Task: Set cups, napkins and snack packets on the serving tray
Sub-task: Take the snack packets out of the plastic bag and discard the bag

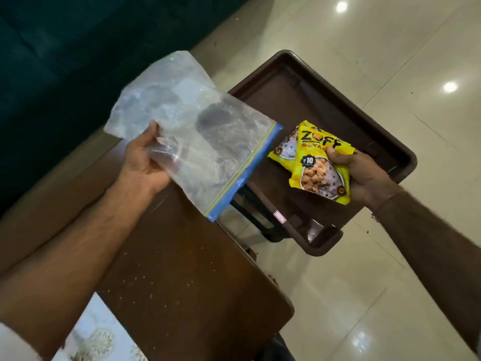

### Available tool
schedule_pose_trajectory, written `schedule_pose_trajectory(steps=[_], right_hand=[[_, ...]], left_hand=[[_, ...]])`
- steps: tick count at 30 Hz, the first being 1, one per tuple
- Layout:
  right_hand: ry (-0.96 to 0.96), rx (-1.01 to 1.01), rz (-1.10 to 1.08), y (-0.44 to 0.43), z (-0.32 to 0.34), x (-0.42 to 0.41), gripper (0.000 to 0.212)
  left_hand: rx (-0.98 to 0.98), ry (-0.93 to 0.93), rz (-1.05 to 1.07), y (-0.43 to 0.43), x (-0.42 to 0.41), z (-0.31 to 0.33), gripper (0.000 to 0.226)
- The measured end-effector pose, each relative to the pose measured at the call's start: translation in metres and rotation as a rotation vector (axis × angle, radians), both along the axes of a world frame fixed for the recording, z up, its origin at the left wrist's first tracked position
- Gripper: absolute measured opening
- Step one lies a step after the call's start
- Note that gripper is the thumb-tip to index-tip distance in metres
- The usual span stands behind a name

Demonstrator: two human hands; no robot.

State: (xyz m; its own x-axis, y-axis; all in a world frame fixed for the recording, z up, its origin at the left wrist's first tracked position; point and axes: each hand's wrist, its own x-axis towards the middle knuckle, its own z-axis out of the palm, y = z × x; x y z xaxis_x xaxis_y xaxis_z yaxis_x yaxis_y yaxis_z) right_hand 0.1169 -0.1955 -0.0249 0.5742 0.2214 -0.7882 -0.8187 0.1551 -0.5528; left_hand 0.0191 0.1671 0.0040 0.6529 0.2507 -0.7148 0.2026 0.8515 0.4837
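My left hand grips a clear zip-lock bag with a blue and yellow seal strip, held up above the table's far end. The bag looks empty. My right hand holds two yellow snack packets with pictures of puffed snacks, just above the dark brown serving tray. The tray sits past the table's end, its inside bare where visible. No cups or napkins are in view.
A dark brown wooden table lies under my forearms, with a patterned cloth at its near left corner. Glossy cream floor tiles spread to the right. A dark green sofa fills the upper left.
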Motion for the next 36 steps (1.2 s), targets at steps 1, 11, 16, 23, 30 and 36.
schedule_pose_trajectory(steps=[1, 11, 16, 23, 30, 36], right_hand=[[-0.024, -0.012, -0.04, 0.009, -0.001, 0.002, 0.044], [-0.748, -0.426, 0.352, 0.121, 0.041, 0.01, 0.082], [-0.458, 0.007, 0.665, 0.194, 0.082, 0.018, 0.068], [-0.632, 0.076, 0.479, 0.274, 0.19, -0.021, 0.063], [-1.109, -0.003, 0.73, 0.377, 0.364, -0.084, 0.037], [-1.545, -0.347, 1.022, 0.451, 0.541, -0.172, 0.022]], left_hand=[[-0.009, -0.023, 0.002, 0.005, -0.003, 0.001, 0.013], [0.044, -0.107, -0.287, 0.018, -0.029, 0.03, 0.065], [0.098, -0.073, -0.288, 0.044, -0.039, 0.063, 0.043], [0.383, -0.044, -0.123, 0.129, -0.106, 0.154, 0.025], [0.862, -0.086, 0.156, 0.223, -0.188, 0.328, 0.034], [1.355, 0.039, 0.075, 0.279, -0.304, 0.488, 0.007]])
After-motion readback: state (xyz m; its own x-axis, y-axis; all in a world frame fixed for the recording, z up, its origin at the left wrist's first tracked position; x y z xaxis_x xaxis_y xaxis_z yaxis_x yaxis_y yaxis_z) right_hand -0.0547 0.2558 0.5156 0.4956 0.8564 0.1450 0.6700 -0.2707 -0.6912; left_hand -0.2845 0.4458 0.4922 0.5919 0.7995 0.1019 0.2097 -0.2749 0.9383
